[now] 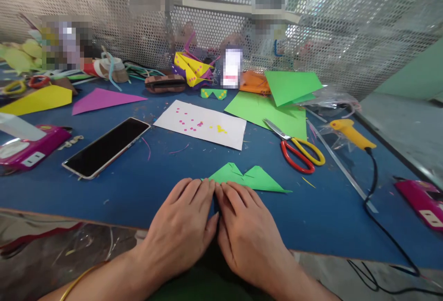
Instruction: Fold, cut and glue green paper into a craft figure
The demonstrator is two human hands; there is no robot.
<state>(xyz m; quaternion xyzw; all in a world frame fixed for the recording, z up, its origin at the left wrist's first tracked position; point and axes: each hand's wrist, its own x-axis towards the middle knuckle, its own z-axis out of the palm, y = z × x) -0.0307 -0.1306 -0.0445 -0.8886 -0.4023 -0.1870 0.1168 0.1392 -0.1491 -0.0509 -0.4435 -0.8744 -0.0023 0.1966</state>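
Folded paper [261,179]: green, on the counter [131,199], just beyond the fingertips, two peaks pointing away.
Long axis: left to right, across the line of the forearms; most of what shows lies to the right.
Left hand [185,215]: fingers together, tips down at the paper's left end.
Right hand [247,222]: nearer its middle, tips on the near edge.
Grasp: pressing or pinching, cannot tell.
Scissors [284,138]: beyond, to the right, apart.
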